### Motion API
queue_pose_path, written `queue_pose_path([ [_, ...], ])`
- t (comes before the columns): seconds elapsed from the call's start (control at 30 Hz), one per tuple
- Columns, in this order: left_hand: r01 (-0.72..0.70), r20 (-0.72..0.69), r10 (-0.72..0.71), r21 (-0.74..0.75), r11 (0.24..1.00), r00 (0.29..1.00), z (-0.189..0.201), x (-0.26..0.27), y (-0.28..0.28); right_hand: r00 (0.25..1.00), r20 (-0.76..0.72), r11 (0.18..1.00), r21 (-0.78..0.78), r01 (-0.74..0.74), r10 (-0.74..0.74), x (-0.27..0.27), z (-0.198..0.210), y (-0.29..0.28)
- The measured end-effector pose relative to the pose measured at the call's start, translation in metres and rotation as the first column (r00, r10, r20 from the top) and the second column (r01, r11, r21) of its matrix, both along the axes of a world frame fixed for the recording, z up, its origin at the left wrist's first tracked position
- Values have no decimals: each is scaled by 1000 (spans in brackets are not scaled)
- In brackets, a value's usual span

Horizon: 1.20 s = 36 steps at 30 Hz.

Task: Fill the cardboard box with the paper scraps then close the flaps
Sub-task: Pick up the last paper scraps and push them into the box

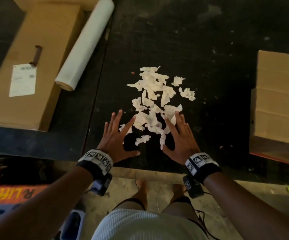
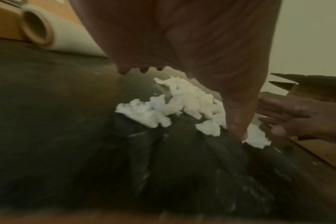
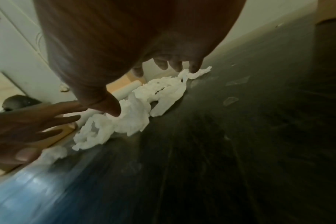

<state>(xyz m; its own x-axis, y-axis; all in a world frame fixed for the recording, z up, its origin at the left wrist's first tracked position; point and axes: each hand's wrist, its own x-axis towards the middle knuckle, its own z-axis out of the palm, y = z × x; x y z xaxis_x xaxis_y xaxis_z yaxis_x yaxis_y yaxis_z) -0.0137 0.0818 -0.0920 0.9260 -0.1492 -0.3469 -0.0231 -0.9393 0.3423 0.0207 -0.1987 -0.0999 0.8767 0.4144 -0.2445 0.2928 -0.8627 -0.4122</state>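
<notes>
Both hands spread flat over torn paper on a black tabletop.

Left hand (image 1: 117,137) and right hand (image 1: 179,138) are held with fingers straight and splayed (nothing gripped) at the near end of the paper scraps (image 1: 155,101), which lie mid-tabletop (image 1: 209,49). A cardboard box (image 1: 278,99) is seen at the right edge; a white roll (image 1: 85,44) is propped against a long carton (image 1: 31,66) at the left.

The paper scraps (image 1: 155,101) are being flanked by the spread left hand (image 1: 117,137) and right hand (image 1: 181,135).
</notes>
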Motion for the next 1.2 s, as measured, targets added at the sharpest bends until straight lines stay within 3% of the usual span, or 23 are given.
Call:
queue_pose_path([
  [0.13,15,-75,-9,85,996,997,-12,-40,30,993,3,981,-151,-119,121,-18,-8,-8],
  [0.23,71,-126,-57,116,991,990,-25,-50,33,988,7,972,-177,-153,157,-20,-18,-5],
  [0.5,116,-81,-110,69,991,991,-39,18,-14,992,42,978,-175,-112,121,28,-23,24],
  [0.67,85,4,-85,-9,996,996,-25,59,-37,995,78,991,-125,-46,57,53,-9,27],
  [0.8,112,-4,-112,-47,993,994,-8,57,-28,999,32,998,-62,9,-7,49,7,13],
  [0.97,267,-97,-259,73,961,961,-20,34,-15,995,-72,978,-192,-78,65,28,5,1],
  [1.07,197,-77,-190,84,977,979,-32,40,-21,996,-74,975,-213,-68,53,28,-8,11],
  [1.2,53,24,-55,82,995,998,-32,76,-35,990,-22,986,-100,135,-138,55,-18,27],
])
